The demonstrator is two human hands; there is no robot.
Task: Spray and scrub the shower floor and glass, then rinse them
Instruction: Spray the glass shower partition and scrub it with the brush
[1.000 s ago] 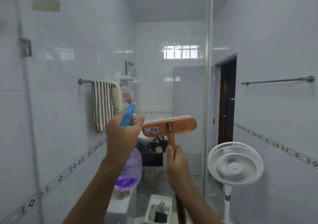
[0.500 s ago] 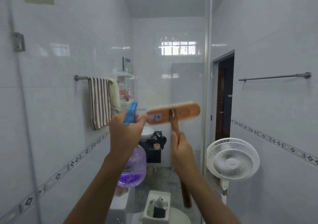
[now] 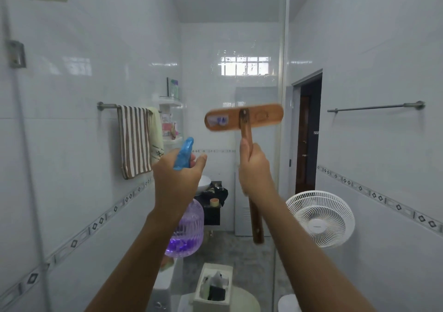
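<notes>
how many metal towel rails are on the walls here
2. One metal towel rail on the left wall, holding a brown-and-white striped towel and a pale cream towel; a second metal rail, bare, on the right wall. Others may be out of view.

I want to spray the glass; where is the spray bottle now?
The spray bottle is left of centre in the head view, gripped by the left hand, just left of the wooden brush held up by the right hand.
</notes>
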